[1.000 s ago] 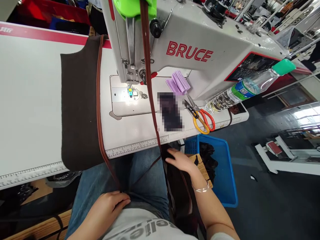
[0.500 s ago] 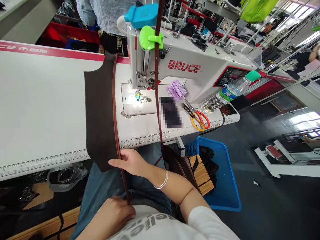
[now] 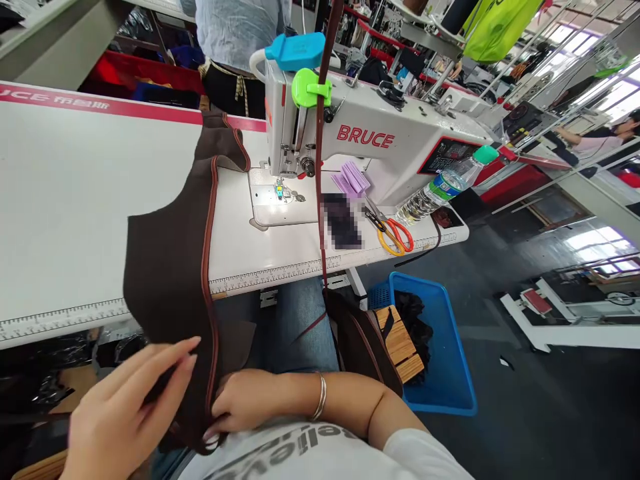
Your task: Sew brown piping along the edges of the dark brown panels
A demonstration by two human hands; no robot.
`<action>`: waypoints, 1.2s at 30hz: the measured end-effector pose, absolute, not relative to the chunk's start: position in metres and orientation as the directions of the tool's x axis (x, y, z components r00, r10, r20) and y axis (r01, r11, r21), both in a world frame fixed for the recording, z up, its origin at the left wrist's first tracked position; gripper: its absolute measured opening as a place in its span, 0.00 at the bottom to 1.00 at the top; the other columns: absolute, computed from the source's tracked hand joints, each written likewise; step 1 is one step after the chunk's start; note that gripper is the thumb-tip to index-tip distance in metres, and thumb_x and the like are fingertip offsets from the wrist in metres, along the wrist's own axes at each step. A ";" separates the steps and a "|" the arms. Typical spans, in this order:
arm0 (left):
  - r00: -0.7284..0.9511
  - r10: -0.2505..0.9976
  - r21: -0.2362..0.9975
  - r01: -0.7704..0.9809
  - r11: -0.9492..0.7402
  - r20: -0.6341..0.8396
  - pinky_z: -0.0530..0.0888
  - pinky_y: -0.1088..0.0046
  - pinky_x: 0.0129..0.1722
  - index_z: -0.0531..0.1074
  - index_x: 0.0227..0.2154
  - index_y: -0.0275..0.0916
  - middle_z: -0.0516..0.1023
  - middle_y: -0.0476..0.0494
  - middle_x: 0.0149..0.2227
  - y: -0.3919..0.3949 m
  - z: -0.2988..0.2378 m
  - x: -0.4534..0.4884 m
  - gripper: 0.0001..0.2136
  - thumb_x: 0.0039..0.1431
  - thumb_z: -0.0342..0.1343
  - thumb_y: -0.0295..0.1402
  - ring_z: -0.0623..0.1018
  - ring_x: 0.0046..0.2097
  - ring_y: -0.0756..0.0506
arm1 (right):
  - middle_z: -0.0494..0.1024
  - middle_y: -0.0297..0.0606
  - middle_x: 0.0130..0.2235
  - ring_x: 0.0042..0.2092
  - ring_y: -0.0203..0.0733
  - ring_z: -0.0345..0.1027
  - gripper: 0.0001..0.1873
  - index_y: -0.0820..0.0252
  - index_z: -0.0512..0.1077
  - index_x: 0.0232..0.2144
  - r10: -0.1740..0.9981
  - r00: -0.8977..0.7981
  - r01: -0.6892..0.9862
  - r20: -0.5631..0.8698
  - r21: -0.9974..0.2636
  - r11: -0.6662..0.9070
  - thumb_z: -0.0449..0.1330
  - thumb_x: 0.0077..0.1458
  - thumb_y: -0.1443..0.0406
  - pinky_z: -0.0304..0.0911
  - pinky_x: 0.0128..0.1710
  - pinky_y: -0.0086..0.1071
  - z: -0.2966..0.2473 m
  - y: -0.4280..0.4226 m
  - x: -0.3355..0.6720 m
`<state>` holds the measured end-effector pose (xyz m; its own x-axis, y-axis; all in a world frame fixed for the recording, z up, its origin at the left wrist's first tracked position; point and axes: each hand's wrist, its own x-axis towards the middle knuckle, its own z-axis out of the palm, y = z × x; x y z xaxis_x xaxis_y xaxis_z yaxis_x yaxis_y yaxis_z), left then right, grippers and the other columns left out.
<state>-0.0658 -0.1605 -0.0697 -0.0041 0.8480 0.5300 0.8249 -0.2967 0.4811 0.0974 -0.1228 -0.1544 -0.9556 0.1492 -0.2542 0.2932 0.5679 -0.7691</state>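
A dark brown material piece (image 3: pixel 165 267) with reddish-brown piping (image 3: pixel 208 260) along one edge hangs over the table's front edge toward my lap. Its far end is folded up beside the sewing machine (image 3: pixel 360 120). My right hand (image 3: pixel 245 401), wearing a bracelet, is closed on the piped edge near my shirt. My left hand (image 3: pixel 133 407) hovers at the left over the lower part of the piece, fingers stretched out and holding nothing visible. A narrow brown strip (image 3: pixel 320 167) hangs down in front of the machine.
On the table (image 3: pixel 75 180) lie scissors (image 3: pixel 395 235), purple folded paper (image 3: pixel 353 179) and a water bottle (image 3: pixel 445 187). A blue basket (image 3: pixel 457 360) with black material stands on the floor at right. A person (image 3: pixel 235 40) stands behind the table.
The piece has slid toward me and to the left, its far end now folded. My left hand has let go and lifted leftward; my right hand has moved down and closed on the edge.
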 end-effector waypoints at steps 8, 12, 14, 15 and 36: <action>0.054 0.911 0.480 0.836 -0.265 0.409 0.68 0.51 0.59 0.66 0.55 0.39 0.67 0.34 0.58 -0.135 -0.096 -0.050 0.18 0.64 0.51 0.36 0.66 0.61 0.35 | 0.81 0.42 0.41 0.42 0.42 0.74 0.08 0.63 0.78 0.35 0.325 -0.906 0.410 -0.272 -0.756 0.510 0.62 0.58 0.63 0.64 0.41 0.29 -0.149 -0.093 0.137; 0.149 0.938 0.517 0.802 -0.300 0.313 0.70 0.53 0.58 0.67 0.54 0.42 0.69 0.38 0.57 -0.150 -0.104 -0.041 0.16 0.63 0.52 0.34 0.66 0.62 0.38 | 0.81 0.42 0.43 0.44 0.43 0.75 0.11 0.60 0.77 0.43 0.617 -0.746 0.507 -0.250 -0.814 0.284 0.63 0.57 0.65 0.66 0.45 0.32 -0.155 -0.085 0.152; 0.185 0.954 0.565 0.772 -0.291 0.238 0.71 0.56 0.58 0.67 0.54 0.44 0.71 0.40 0.57 -0.156 -0.098 -0.040 0.16 0.63 0.53 0.33 0.67 0.62 0.40 | 0.81 0.42 0.43 0.43 0.43 0.76 0.11 0.61 0.77 0.44 0.715 -0.652 0.520 -0.252 -0.835 0.181 0.62 0.58 0.66 0.68 0.44 0.33 -0.155 -0.078 0.154; 0.204 0.961 0.604 0.747 -0.277 0.188 0.71 0.59 0.58 0.68 0.53 0.45 0.71 0.41 0.57 -0.159 -0.091 -0.041 0.16 0.63 0.53 0.33 0.68 0.61 0.41 | 0.81 0.42 0.43 0.44 0.43 0.75 0.11 0.61 0.77 0.44 0.747 -0.620 0.515 -0.241 -0.843 0.156 0.61 0.58 0.66 0.68 0.45 0.34 -0.154 -0.074 0.154; -0.651 0.714 0.965 -0.212 0.152 -0.255 0.76 0.64 0.42 0.75 0.34 0.33 0.81 0.38 0.37 -0.110 -0.178 -0.126 0.15 0.51 0.58 0.41 0.81 0.39 0.43 | 0.81 0.45 0.43 0.51 0.50 0.73 0.10 0.60 0.75 0.43 0.573 -0.434 0.461 0.695 -0.375 0.804 0.56 0.59 0.70 0.69 0.52 0.48 -0.096 0.015 0.132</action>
